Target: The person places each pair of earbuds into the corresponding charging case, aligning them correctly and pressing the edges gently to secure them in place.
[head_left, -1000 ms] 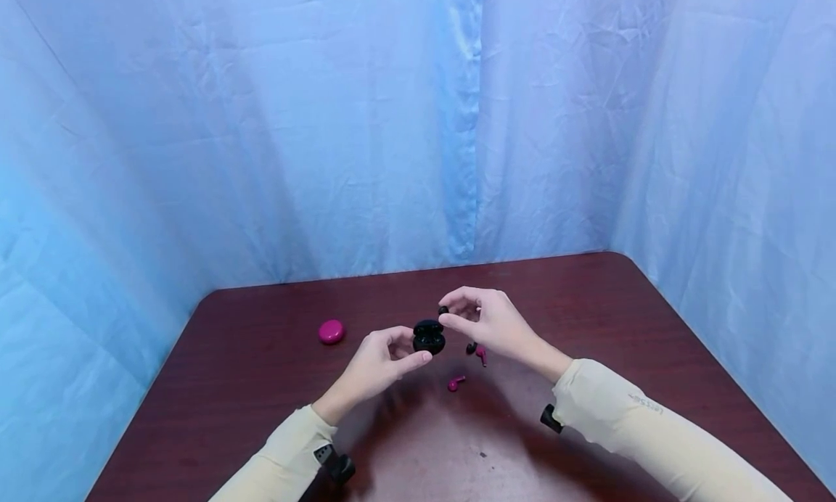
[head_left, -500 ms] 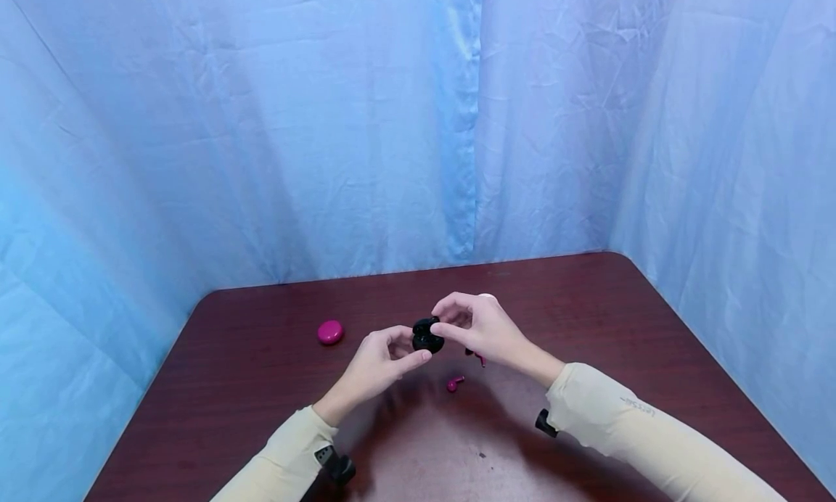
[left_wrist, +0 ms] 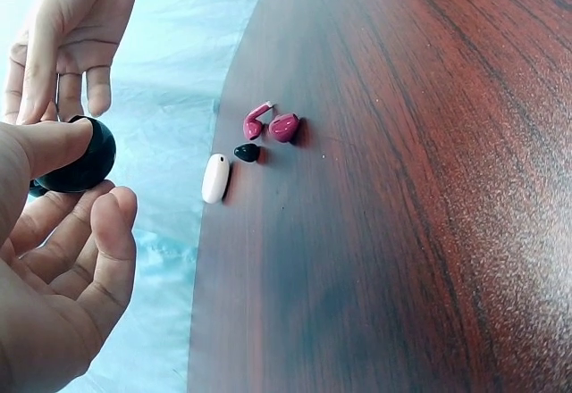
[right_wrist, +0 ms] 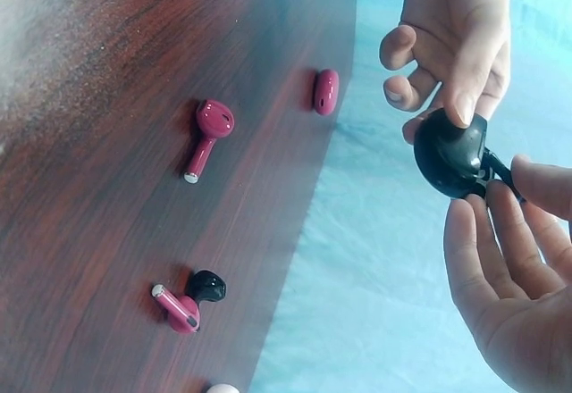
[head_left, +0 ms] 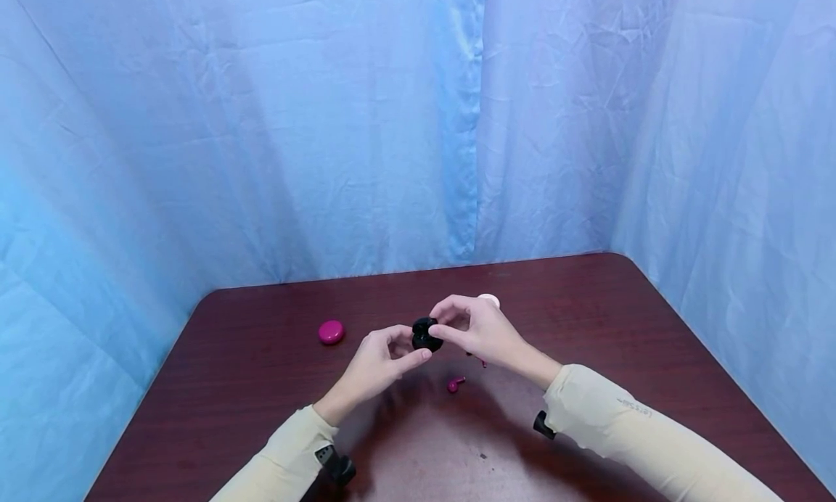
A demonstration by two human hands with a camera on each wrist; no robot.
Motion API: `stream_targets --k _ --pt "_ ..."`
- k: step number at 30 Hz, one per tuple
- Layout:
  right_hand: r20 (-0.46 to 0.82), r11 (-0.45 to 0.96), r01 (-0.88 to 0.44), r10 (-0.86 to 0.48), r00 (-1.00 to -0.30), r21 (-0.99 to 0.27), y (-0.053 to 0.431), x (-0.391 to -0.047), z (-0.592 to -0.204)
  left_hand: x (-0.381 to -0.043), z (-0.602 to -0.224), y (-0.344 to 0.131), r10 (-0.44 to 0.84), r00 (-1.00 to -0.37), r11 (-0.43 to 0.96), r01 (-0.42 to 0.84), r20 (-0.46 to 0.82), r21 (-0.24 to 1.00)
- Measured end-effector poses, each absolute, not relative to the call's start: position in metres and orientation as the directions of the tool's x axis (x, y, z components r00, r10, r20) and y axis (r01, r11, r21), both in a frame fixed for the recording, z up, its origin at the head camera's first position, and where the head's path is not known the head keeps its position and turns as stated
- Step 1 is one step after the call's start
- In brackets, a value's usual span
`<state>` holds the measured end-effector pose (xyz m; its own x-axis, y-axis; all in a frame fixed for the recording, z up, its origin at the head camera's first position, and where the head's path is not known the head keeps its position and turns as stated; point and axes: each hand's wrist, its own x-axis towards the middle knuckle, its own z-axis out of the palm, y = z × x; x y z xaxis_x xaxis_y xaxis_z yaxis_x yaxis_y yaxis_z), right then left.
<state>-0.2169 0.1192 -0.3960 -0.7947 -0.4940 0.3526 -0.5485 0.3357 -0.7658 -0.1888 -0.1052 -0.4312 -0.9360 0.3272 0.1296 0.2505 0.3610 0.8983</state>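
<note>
The black case (right_wrist: 450, 154) is held in the air above the tabletop (head_left: 261, 386), with its lid raised. By the left hand (head_left: 379, 359) it is gripped between the thumb and the bent fingers; by the right hand (head_left: 485, 335) it is pinched at the open edge, and whether an earbud is also held there is hidden by the fingertips. Because the case is round and glossy, and is supported only by these grips, it could be turned or dropped if it is pushed too strongly. The lid could be closed on the fingertips if it is pressed from above. The black earbud (right_wrist: 208, 286) is found close beside a pink earbud (right_wrist: 184, 314), so the wrong one could be taken, or both could be swept away by a low wrist.

As for writing, small dark letters (head_left: 633, 406) are seen on the right sleeve (head_left: 653, 429); "Lets" seems to be read at the start, but the rest cannot be read surely. No brand can be made out on the pink case (head_left: 331, 332) or the white case (left_wrist: 216, 179)
</note>
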Motion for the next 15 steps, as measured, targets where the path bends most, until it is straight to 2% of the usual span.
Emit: stream_targets --k 15 --pt "0.335 0.311 -0.522 -0.493 -0.803 -0.794 0.1148 -0.2163 -0.3983 -0.1888 -0.4281 -0.1053 0.315 -0.935 0.391 0.283 0.161 0.876"
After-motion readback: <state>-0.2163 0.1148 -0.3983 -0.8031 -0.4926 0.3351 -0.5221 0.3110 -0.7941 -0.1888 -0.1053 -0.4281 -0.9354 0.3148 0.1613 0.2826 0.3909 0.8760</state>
